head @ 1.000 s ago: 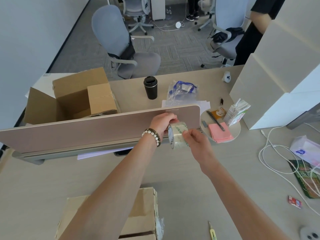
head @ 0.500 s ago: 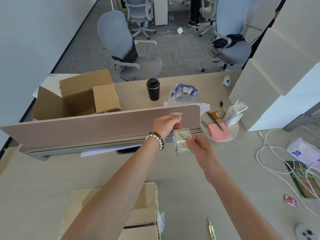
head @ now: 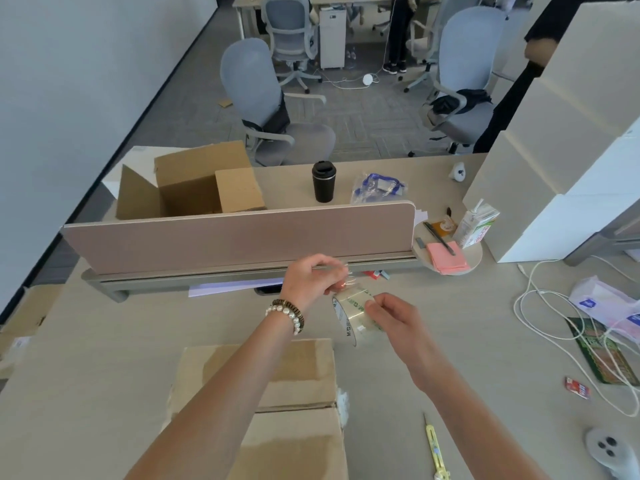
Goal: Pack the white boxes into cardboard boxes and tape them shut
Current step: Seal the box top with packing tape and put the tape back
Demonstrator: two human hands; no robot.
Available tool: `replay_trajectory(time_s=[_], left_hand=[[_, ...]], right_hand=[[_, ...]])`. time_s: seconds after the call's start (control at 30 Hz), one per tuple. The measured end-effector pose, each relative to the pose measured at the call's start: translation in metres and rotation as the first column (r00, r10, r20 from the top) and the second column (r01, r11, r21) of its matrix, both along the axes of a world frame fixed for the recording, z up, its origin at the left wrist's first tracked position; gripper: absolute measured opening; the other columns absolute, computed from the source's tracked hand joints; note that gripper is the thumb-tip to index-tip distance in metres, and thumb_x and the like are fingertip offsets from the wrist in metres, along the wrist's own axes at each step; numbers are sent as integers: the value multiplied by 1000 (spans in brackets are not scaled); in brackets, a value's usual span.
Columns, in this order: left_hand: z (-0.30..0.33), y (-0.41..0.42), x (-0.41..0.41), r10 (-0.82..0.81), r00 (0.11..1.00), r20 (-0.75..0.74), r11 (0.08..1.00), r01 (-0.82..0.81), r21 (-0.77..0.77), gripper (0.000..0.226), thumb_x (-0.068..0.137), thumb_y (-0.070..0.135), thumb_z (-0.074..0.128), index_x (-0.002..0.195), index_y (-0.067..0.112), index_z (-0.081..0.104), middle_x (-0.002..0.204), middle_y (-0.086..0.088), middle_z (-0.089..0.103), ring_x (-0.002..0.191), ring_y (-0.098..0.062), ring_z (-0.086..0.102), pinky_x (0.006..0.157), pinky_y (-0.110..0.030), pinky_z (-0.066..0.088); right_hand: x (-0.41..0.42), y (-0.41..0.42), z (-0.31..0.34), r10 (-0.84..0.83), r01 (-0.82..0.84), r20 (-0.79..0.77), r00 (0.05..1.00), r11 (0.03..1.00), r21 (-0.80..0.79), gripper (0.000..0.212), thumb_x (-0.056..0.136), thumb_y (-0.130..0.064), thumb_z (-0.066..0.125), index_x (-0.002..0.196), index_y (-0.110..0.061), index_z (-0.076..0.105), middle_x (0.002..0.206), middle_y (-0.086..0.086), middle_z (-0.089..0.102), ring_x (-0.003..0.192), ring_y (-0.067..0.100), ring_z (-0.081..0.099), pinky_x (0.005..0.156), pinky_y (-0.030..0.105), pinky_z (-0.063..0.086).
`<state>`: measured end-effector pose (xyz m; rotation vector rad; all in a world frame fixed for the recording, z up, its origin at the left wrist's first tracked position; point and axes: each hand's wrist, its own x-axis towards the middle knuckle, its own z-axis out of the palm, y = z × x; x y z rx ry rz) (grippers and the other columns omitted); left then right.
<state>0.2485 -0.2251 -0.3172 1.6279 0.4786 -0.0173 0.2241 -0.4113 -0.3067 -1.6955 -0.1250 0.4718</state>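
Tape roll (head: 353,315) held above tabletop (head: 104,341), at 1 o'clock from closed carton (head: 294,420). Right hand (head: 398,323) fingers curled round roll; left hand (head: 311,280) at 11 pinches the loose tape end. Yellow cutter (head: 434,448) at 5, w/ cable (head: 540,323) at 3.

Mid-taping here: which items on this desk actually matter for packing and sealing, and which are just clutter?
Part of the job:
- clear tape roll, held by right hand; left hand pinches its free end
- closed brown cardboard box
- open brown cardboard box
- stacked white boxes
- yellow utility knife

Lying about:
- black travel mug
- milk carton
- pink sticky notes
- white cable
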Motion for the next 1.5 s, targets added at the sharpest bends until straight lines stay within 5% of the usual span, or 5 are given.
replay_trajectory(time_s=[0.4,0.7,0.9,1.23,1.5], left_hand=[[-16,98,-126,267,964,9,961,-267,68,14,91,25,71,91,13,66,72,-5,76,61,-17,70,59,-29,56],[-46,162,-202,378,924,-52,919,-368,139,14,88,21,73,77,20,64,71,-2,72,63,-13,65,55,-29,55],[-59,187,-242,451,877,-162,877,-470,-99,22,81,9,81,87,-7,67,70,-11,72,56,-16,59,55,-25,52],[-90,209,-269,420,867,-267,869,-469,-157,19,87,9,76,81,-1,61,72,-15,73,52,-16,57,52,-23,47],[-113,217,-277,423,845,-329,859,-489,-153,28,93,19,70,73,9,53,69,-8,74,50,-13,53,50,-21,44]], right_hand=[[-65,95,-14,196,-203,-70,978,972,-116,27,98,-30,60,79,-10,64,75,0,60,70,11,48,65,25,36],[-101,167,-34,293,-293,-41,955,918,-266,26,97,-28,58,76,-13,61,70,-6,56,72,10,48,68,28,35],[-128,197,-39,392,-355,23,919,855,-377,31,97,-33,54,78,-9,50,65,-6,47,60,8,40,57,24,32],[-142,220,-70,538,-466,-5,843,726,-506,24,100,-37,52,81,-24,56,64,-3,55,52,5,42,51,19,34],[-144,231,-84,496,-451,-30,868,760,-468,26,95,-40,61,79,-20,62,67,2,61,58,7,48,53,18,36]])
